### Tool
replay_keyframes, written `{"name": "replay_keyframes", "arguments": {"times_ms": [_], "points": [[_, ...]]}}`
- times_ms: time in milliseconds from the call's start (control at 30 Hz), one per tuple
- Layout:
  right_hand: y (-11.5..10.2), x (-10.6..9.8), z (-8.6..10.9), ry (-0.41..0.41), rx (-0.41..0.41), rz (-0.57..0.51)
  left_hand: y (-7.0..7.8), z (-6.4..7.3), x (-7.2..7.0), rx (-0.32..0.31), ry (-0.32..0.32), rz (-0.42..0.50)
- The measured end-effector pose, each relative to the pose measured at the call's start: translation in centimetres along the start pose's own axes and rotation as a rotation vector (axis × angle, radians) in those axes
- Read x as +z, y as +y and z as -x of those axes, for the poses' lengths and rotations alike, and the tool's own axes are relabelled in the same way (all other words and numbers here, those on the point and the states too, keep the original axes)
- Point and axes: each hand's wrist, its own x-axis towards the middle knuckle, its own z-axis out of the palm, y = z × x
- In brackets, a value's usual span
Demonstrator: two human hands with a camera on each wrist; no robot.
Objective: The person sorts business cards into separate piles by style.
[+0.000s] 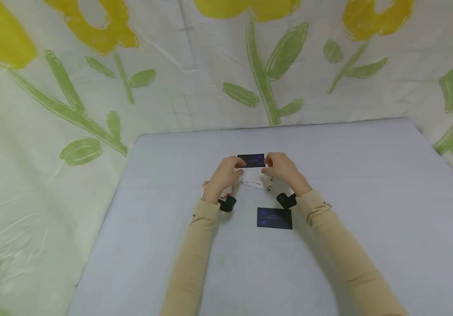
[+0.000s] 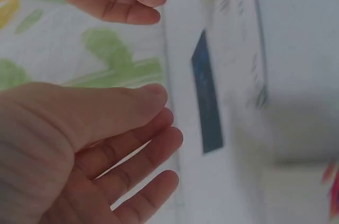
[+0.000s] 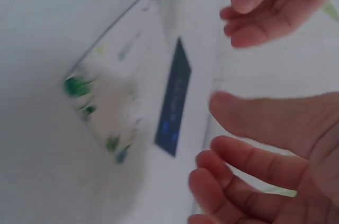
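Observation:
A dark blue card [image 1: 253,160] with small light print lies on the table between my two hands. My left hand [image 1: 226,173] hovers at its left side, thumb and fingers loosely bent around nothing. On the other side my right hand [image 1: 284,168] holds the same relaxed shape, its fingertips apart from the card [image 3: 175,102] in the right wrist view. Just nearer than the blue card lies a white card [image 1: 255,181] with green leafy corners, set at a slant. A white piece with red patterning [image 1: 227,192] is partly hidden beneath my left wrist.
A second dark blue card [image 1: 274,218] lies nearer to me, left of the right forearm. The pale table [image 1: 171,245] ends at a back edge against a hanging cloth [image 1: 194,87] printed with yellow flowers and green leaves.

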Motion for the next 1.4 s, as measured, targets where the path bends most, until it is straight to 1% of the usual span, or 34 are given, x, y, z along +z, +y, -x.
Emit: {"name": "replay_keyframes", "arguments": {"times_ms": [67, 133, 200, 233, 300, 400, 500, 600, 667, 733, 867, 967, 1067, 1133, 1233, 1300, 1400], "points": [[0.7, 0.6, 0.0, -0.059, 0.015, 0.043, 0.3, -0.6, 1.0, 0.01, -0.058, -0.04], [1.2, 1.2, 0.1, -0.098, 0.016, 0.074, 0.4, -1.0, 1.9, 0.018, -0.1, -0.115], [1.5, 1.7, 0.2, -0.114, 0.014, 0.089, 0.5, -1.3, 2.6, 0.025, -0.129, -0.197], [1.6, 1.9, 0.3, -0.109, 0.012, 0.09, 0.5, -1.4, 2.9, 0.028, -0.137, -0.228], [1.8, 2.1, 0.5, -0.094, 0.005, 0.094, 0.5, -1.7, 3.4, 0.038, -0.143, -0.27], [2.1, 2.1, 0.6, -0.078, 0.008, 0.078, 0.6, -1.9, 3.7, 0.047, -0.141, -0.278], [2.2, 2.0, 0.6, -0.083, 0.01, 0.051, 0.4, -2.0, 3.6, 0.057, -0.135, -0.292], [2.4, 1.9, 0.5, -0.082, -0.01, 0.02, 0.3, -1.9, 3.3, 0.058, -0.126, -0.292], [2.6, 2.0, 0.4, -0.067, -0.033, 0.003, 0.3, -1.8, 3.1, 0.056, -0.111, -0.264], [2.7, 2.0, 0.3, -0.042, -0.058, -0.026, 0.1, -1.6, 3.0, 0.048, -0.086, -0.206], [3.1, 2.3, 0.4, 0.039, -0.107, -0.133, -0.2, -1.3, 2.8, 0.039, -0.016, -0.012], [3.1, 2.2, 0.9, 0.102, -0.134, -0.225, -0.4, -1.0, 2.7, 0.064, 0.035, 0.106], [3.1, 2.1, 1.4, 0.138, -0.14, -0.284, -0.5, -0.6, 2.3, 0.078, 0.048, 0.197], [3.2, 2.0, 1.7, 0.137, -0.129, -0.305, -0.5, -0.2, 2.1, 0.064, 0.041, 0.247], [3.2, 1.9, 1.9, 0.115, -0.104, -0.317, -0.4, 0.4, 1.8, 0.02, 0.015, 0.282], [3.2, 2.1, 1.9, 0.094, -0.088, -0.32, -0.3, 0.6, 1.8, 0.001, -0.001, 0.267], [3.1, 2.5, 1.8, 0.079, -0.071, -0.296, -0.4, 0.8, 2.2, -0.004, -0.014, 0.217]]}}
